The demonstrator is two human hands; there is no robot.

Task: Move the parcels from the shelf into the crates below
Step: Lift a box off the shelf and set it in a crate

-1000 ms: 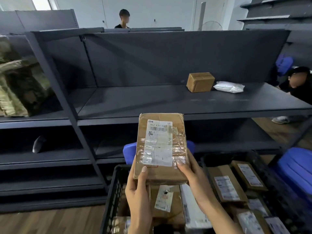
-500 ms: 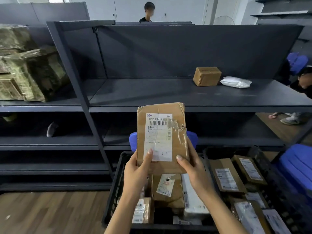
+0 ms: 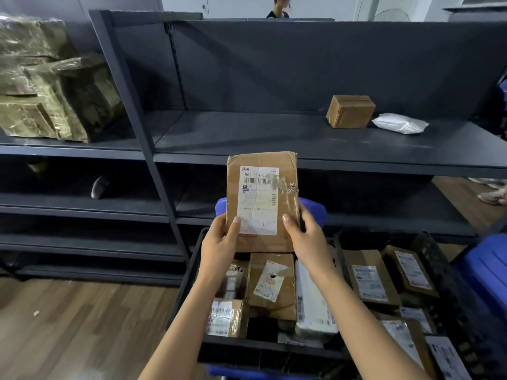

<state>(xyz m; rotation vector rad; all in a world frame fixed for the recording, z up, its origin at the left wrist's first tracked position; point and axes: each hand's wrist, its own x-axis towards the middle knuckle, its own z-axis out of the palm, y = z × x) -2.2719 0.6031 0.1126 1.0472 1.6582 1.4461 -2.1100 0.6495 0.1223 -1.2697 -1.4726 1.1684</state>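
parcel [image 3: 262,187] in l hand [image 3: 219,244], r hand [image 3: 308,241]

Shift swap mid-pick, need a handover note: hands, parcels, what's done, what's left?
Hands: left hand and right hand both grip the labelled brown parcel by its lower part, upright, above the left black crate.
Done: that crate and the right crate each hold several parcels.
Left: put the held parcel into a crate, then take the small brown box and the white bag from the right end of the shelf. The wrapped bundle in the left bay may count too; unclear.
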